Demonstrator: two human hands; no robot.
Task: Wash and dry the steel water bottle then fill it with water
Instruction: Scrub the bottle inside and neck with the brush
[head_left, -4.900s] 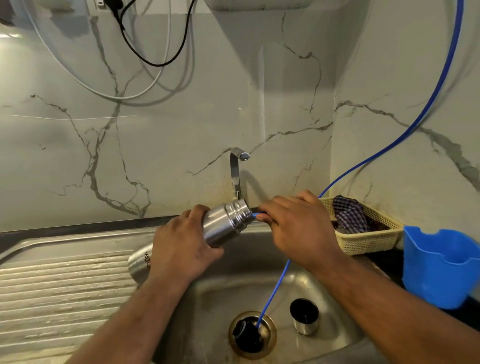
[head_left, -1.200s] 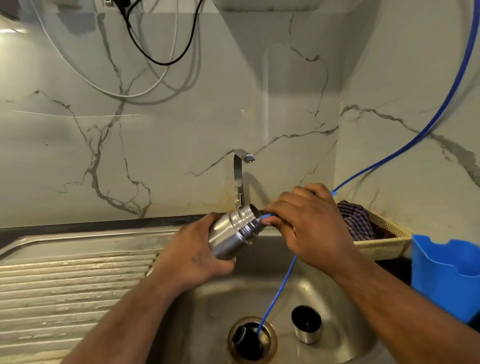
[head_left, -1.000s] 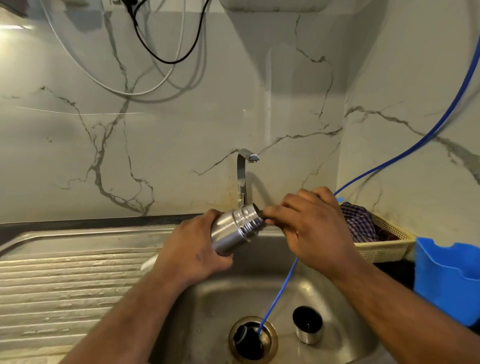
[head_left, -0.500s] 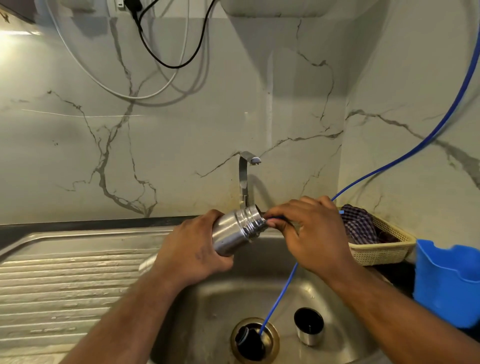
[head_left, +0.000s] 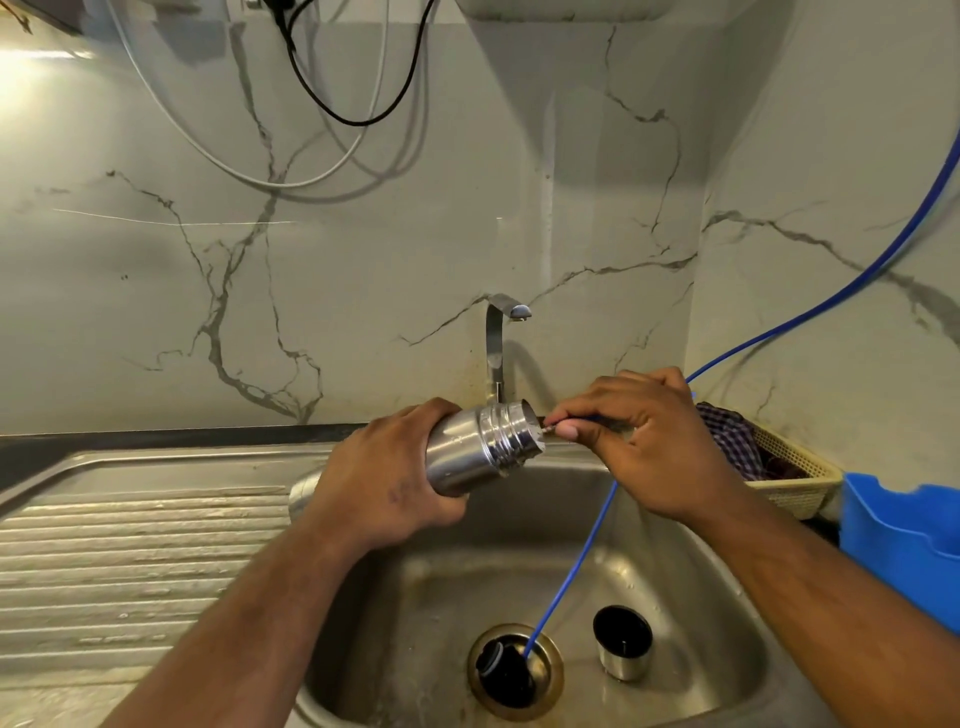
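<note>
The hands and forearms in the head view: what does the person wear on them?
Nothing that shows. The left hand and the right hand are bare: no gloves, rings or watch. Both forearms are bare too, with no sleeve inside the frame.

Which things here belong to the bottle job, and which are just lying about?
In the job: steel bottle, held by left hand; blue tube, pinched by right hand at the bottle's mouth; steel cap standing in the sink; tap; checked cloth, perhaps for drying.
Lying about: yellow basket; blue tub; wall cables.
</note>
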